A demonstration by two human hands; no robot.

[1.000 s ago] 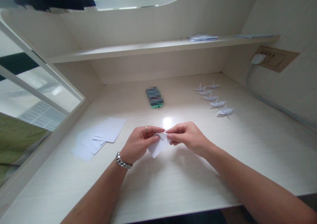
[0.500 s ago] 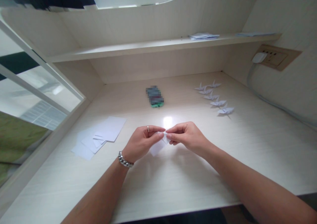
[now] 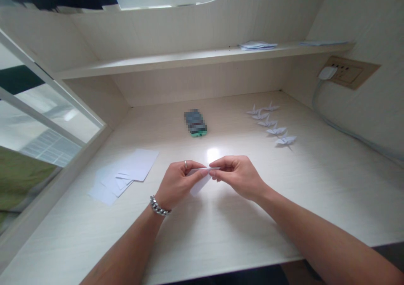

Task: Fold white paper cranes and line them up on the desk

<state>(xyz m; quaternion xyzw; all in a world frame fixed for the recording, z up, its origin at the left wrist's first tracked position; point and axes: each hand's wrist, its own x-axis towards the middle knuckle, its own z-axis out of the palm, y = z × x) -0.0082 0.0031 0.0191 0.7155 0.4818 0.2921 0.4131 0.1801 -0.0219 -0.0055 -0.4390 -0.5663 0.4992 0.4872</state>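
Between my two hands is a small folded piece of white paper (image 3: 198, 186), lifted a little above the desk. My left hand (image 3: 179, 178), with a ring and a chain bracelet, pinches its left part between thumb and fingers. My right hand (image 3: 236, 173) pinches the paper's right end, fingertips close to those of the left. A thin folded edge runs level between the fingertips, and a flap hangs below the left thumb. The fingers hide part of the folds.
Loose white paper sheets (image 3: 143, 164) lie at the left. Several folded paper cranes (image 3: 276, 131) stand in a row at the right. A blurred phone-like object (image 3: 195, 123) lies at the back. Folded papers (image 3: 257, 46) rest on the shelf (image 3: 158, 63). A plug (image 3: 327, 72) with a cable sits at right.
The paper has turned between my fingers, so its folded edge now shows as a thin line where a small flap faced me before. Both hands stay pinched on it.
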